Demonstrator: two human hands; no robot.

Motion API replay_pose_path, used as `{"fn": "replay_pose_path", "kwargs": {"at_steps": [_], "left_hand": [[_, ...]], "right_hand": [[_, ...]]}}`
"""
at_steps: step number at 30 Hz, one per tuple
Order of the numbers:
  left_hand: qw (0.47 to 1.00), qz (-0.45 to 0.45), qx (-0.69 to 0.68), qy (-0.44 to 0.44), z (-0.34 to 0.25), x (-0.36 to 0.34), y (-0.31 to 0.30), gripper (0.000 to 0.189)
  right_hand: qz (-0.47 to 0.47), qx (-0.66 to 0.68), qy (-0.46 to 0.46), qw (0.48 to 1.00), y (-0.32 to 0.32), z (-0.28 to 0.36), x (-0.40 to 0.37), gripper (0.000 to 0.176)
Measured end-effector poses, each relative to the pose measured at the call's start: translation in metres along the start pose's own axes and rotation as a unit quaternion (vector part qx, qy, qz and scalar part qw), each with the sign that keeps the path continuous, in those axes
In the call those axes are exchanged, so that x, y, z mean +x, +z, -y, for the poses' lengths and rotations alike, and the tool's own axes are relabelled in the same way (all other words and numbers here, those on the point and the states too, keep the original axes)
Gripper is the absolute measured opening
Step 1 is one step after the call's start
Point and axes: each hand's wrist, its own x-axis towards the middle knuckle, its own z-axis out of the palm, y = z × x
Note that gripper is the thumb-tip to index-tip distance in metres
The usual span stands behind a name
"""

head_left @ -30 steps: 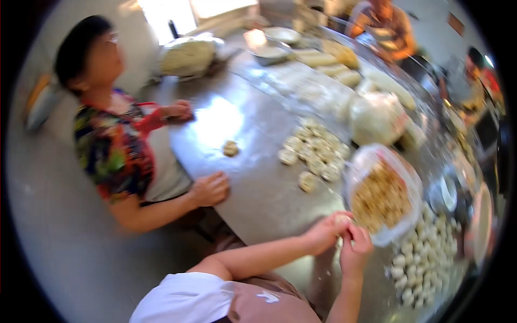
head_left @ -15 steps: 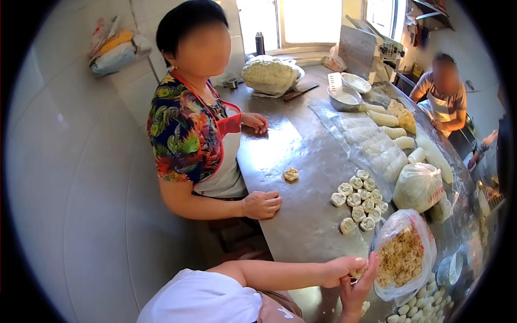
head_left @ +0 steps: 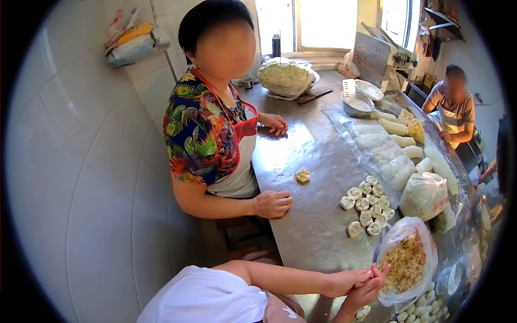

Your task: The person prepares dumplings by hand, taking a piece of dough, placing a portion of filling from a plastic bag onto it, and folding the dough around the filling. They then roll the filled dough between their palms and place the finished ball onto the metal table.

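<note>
My left hand (head_left: 347, 282) reaches in from the lower left, its fingers pinched together. Against it is my right hand (head_left: 366, 293), coming up from the bottom edge, curled with its fingertips raised. The two hands touch, and whatever lies between them is mostly hidden. Just beyond them a plastic bag (head_left: 429, 236) stands open around a crumbly brown filling (head_left: 404, 261). A dough piece (head_left: 363, 312) lies beside my right wrist. Several round filled dough pieces (head_left: 371, 201) form a cluster farther up the metal table (head_left: 309, 237).
At the left a person in an apron (head_left: 245, 126) rests both hands on the table, near a single dough piece (head_left: 302, 175). Dough rolls (head_left: 393, 127), a tied bag (head_left: 425, 195) and small dough balls (head_left: 423, 308) line the right side. Another person (head_left: 455, 105) stands beyond.
The view has shifted, so the table and its contents appear farther right. My hands have drawn closer together, and the dough piece seen between them before is now mostly covered.
</note>
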Motion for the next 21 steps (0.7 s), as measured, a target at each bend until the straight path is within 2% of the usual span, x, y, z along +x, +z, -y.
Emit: {"fn": "replay_pose_path", "kwargs": {"at_steps": [3, 6, 9, 11, 12, 13, 15, 16, 19, 20, 21], "left_hand": [[0.99, 0.028, 0.126, 0.055, 0.003, 0.004, -0.007, 0.021], [0.97, 0.004, 0.228, 0.08, 0.005, 0.008, -0.01, 0.021], [0.92, -0.043, 0.373, 0.111, 0.003, 0.004, -0.004, 0.023], [0.899, -0.08, 0.349, 0.252, 0.018, 0.001, 0.012, 0.029], [0.884, -0.078, 0.375, 0.268, 0.017, -0.002, 0.014, 0.029], [0.868, -0.078, 0.399, 0.284, 0.017, -0.005, 0.017, 0.029], [0.825, -0.035, 0.522, 0.211, 0.0, -0.012, 0.013, 0.025], [0.827, -0.041, 0.501, 0.251, 0.001, -0.011, 0.013, 0.026], [0.782, -0.011, 0.54, 0.311, 0.0, -0.007, 0.001, 0.027], [0.734, -0.014, 0.587, 0.34, 0.002, -0.005, -0.004, 0.031], [0.706, -0.001, 0.619, 0.344, 0.0, -0.006, -0.004, 0.034]], "right_hand": [[-0.013, -0.059, -0.025, 0.998, 0.0, 0.008, -0.003, 0.042], [-0.022, -0.044, 0.0, 0.999, 0.004, 0.021, -0.005, 0.042], [-0.056, -0.037, 0.002, 0.998, 0.006, 0.012, -0.001, 0.045], [-0.062, 0.065, 0.177, 0.98, -0.004, 0.017, 0.009, 0.049], [-0.064, 0.115, 0.263, 0.956, -0.007, 0.024, 0.014, 0.053], [-0.084, 0.176, 0.265, 0.945, -0.006, 0.028, 0.016, 0.054], [-0.122, 0.295, 0.263, 0.911, -0.002, 0.039, 0.019, 0.057], [-0.124, 0.347, 0.266, 0.891, 0.0, 0.048, 0.019, 0.058], [-0.132, 0.521, 0.355, 0.765, 0.002, 0.048, 0.012, 0.067], [-0.095, 0.485, 0.338, 0.801, 0.0, 0.048, 0.009, 0.062], [-0.074, 0.436, 0.359, 0.822, -0.001, 0.048, 0.007, 0.06]]}}
